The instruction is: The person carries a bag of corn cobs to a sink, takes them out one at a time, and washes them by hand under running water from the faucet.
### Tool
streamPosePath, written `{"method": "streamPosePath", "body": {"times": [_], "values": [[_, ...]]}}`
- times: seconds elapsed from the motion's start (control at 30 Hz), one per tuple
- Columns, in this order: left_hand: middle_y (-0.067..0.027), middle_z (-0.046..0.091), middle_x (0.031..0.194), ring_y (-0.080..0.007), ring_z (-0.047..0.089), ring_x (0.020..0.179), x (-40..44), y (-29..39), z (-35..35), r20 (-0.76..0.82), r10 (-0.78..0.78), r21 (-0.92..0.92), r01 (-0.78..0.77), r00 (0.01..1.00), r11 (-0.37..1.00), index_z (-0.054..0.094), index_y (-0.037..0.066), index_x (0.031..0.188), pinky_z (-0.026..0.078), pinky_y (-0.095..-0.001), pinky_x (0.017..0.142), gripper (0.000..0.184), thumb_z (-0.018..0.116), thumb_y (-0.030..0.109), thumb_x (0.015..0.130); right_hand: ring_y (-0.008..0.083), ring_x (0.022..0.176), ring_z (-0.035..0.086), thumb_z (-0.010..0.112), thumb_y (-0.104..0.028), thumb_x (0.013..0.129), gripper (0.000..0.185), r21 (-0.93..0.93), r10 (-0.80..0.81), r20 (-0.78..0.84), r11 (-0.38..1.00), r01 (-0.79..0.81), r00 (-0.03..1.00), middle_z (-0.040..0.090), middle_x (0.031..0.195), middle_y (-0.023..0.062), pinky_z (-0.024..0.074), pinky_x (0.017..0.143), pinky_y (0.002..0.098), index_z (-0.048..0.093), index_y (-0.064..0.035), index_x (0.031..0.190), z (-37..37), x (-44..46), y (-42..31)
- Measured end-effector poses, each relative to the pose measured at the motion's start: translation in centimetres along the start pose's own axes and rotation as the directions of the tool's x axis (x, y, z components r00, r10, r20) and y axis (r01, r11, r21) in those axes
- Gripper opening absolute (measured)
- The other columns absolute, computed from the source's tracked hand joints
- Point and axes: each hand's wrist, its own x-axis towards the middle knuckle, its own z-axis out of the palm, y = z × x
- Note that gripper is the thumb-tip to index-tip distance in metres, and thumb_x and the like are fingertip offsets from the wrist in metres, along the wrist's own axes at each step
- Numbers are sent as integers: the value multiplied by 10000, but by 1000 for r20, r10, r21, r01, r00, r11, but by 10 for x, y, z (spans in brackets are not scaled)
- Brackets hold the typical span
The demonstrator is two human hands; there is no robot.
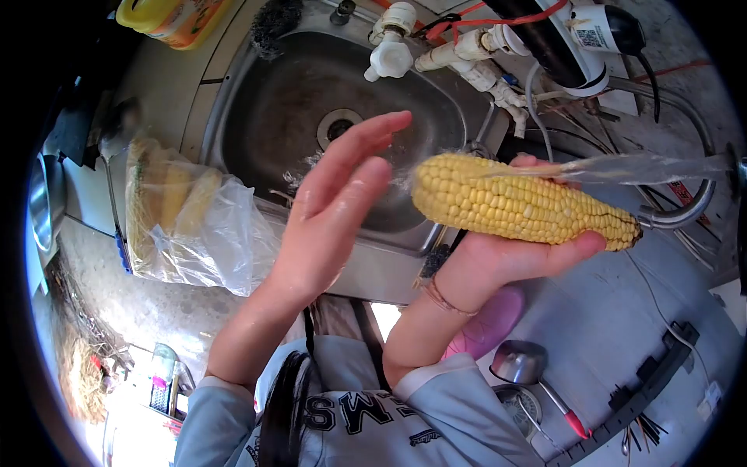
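Observation:
A yellow ear of corn (521, 201) lies in my right hand (521, 253), its thick end pointing left over the right side of the metal sink (272, 93). Water (646, 167) streams from the right onto the corn. My right fingers wrap behind the ear and the thumb rests along its lower side. Raised over the sink, my left hand (334, 210) is wet and holds nothing, its fingers apart from the thumb and not touching the corn. The sink drain (340, 126) shows beyond my left fingers.
A clear plastic bag (226, 233) with more corn sits left of the sink. White pipes and a valve (391, 56) stand behind it. A yellow container (175, 19) is at the top left, a dark scrubber (274, 23) near the rim. Below right are a metal ladle (520, 362) and pink basin (489, 321).

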Motion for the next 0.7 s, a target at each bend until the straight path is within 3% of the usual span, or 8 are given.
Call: {"method": "streamPosePath", "body": {"times": [0.07,0.17,0.2,0.3,0.37,0.4,0.57,0.7], "values": [[-115,444,1258,-171,444,1136,2,-2,8,102,-48,-190,66,994,979,392,19,1261,344,-308,950,516,404,394,907,245,906,522,360,-714,757,749,-60,7,55,998,-4,998,552,932,92,448,777,397,449,-65,1121,9,-6,3],[-87,459,1235,-143,464,1098,5,1,7,242,-20,-23,26,970,999,400,9,1242,373,-280,918,465,523,268,876,249,895,531,320,-740,748,778,-91,-24,1,996,24,1000,551,950,79,452,767,410,465,-72,1119,24,-13,7],[-70,483,1172,-136,462,1084,4,1,9,208,6,-162,28,978,986,404,-5,1228,372,-271,915,502,618,192,819,249,895,531,320,-740,748,778,-91,-23,4,996,23,1000,551,950,79,452,767,410,465,-72,1119,17,-10,7],[-77,489,1134,-142,469,1069,1,0,3,177,109,-108,-91,978,990,408,-16,1209,371,-266,914,551,678,169,766,252,868,535,336,-729,749,747,302,124,502,902,-307,856,541,957,81,444,783,417,479,-82,1092,1,-1,9],[-81,480,1128,-146,468,1068,-2,0,-3,149,147,47,-155,978,987,418,-18,1184,372,-267,912,557,703,143,733,245,864,538,375,-699,754,701,356,228,566,799,-485,792,539,957,86,439,804,412,487,-80,1062,3,-4,13],[-84,471,1122,-151,466,1066,-3,1,-6,123,187,205,-209,975,956,427,-20,1158,373,-268,911,565,728,118,701,245,864,538,375,-699,754,701,357,226,566,799,-483,793,539,957,86,439,804,412,487,-80,1062,4,-7,14],[-93,437,1154,-157,463,1064,-10,-4,-14,94,323,315,-336,942,888,442,-12,1100,378,-276,906,546,733,43,642,232,877,525,447,-578,805,572,96,331,265,926,-366,906,510,1022,94,435,807,412,437,-91,1104,18,-26,13],[-103,461,1112,-191,482,1034,-10,0,-17,86,414,452,-406,906,794,471,10,1074,385,-292,891,542,705,-9,585,224,889,504,446,-514,845,528,45,329,246,936,-350,912,486,1033,87,436,800,411,401,-65,1119,18,-30,21]]}}
